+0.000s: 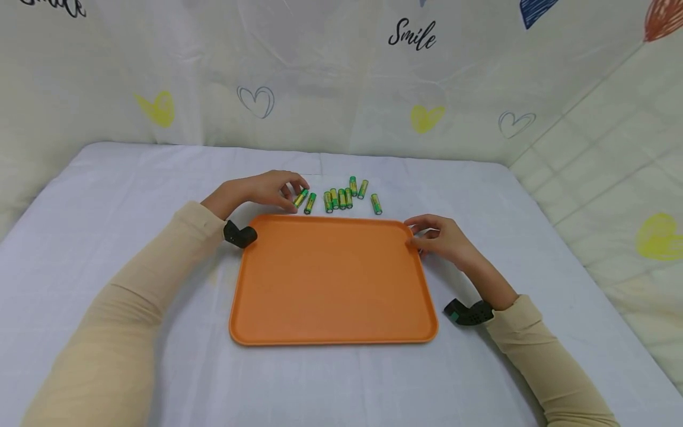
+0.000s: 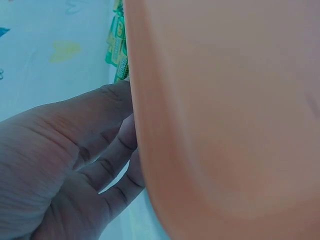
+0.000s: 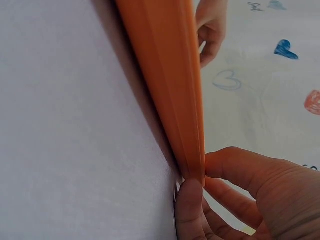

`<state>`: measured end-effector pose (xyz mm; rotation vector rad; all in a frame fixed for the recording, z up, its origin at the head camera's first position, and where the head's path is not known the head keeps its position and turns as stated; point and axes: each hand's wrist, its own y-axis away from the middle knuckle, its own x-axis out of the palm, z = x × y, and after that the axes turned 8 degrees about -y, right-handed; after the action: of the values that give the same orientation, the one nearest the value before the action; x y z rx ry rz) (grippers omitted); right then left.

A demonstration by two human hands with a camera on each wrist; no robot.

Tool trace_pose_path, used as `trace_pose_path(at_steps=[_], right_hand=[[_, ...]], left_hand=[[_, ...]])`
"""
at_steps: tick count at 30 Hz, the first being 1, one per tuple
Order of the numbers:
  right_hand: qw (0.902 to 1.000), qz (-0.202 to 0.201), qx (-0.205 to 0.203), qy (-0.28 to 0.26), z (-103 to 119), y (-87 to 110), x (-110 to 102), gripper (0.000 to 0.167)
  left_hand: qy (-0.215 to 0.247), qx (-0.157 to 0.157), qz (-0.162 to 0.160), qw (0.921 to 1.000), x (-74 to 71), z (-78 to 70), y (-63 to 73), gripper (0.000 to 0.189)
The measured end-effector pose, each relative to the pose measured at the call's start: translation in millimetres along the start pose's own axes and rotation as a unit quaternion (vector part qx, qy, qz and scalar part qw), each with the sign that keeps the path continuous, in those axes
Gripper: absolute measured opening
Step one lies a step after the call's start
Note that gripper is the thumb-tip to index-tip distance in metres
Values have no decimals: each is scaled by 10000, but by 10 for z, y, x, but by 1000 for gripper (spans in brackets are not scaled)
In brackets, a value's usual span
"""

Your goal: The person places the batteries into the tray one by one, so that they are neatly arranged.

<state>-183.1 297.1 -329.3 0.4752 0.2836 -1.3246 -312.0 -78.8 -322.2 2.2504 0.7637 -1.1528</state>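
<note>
An orange tray [image 1: 336,279] lies flat on the white cloth between my hands. Beyond its far edge, my left hand [image 1: 273,188] pinches a green and yellow battery [image 1: 301,198] between thumb and fingers. Another battery [image 1: 310,203] lies just right of that one. In the left wrist view the tray's rim [image 2: 150,125] hides those fingertips. My right hand [image 1: 440,237] grips the tray's far right corner. The right wrist view shows that thumb and fingers on either side of the tray's edge [image 3: 172,85].
Several more batteries [image 1: 342,198] lie loosely grouped behind the tray, with one [image 1: 376,204] apart on the right. A white cloth [image 1: 341,385] covers the table. A pale sheet printed with hearts [image 1: 255,102] hangs behind it. Each wrist carries a black camera [image 1: 469,312].
</note>
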Motion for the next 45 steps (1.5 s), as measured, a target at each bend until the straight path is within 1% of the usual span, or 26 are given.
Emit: trace_pose_path(at_steps=[6,13,23,28,36,41,45], right_hand=[[10000,-23,28,35,-3,6,1,45],[10000,-39,31,66,-16,10,2,44],[9997,-116,75,197,-25,-9,2,44],[9998,-120,75,169,-27,-11,5,45],[9999,-84,57,131,-19,-8,0,45],[9999,-72,29,114,-18,-6,0,45],[10000,-59,-13,78,-14,-1,5,45]], left_hand=[[121,224,-211,9995,15,-9,-6,60],[186,453,-401,9980,3,-93,-1,59],[111,664,-427,9968,0,-200,-5,59],[97,758,-443,9961,12,-248,-3,59],[61,877,-328,9956,63,-309,-20,54],[167,971,-381,9944,105,-357,-19,56],[302,1104,-429,9925,141,-390,-27,56]])
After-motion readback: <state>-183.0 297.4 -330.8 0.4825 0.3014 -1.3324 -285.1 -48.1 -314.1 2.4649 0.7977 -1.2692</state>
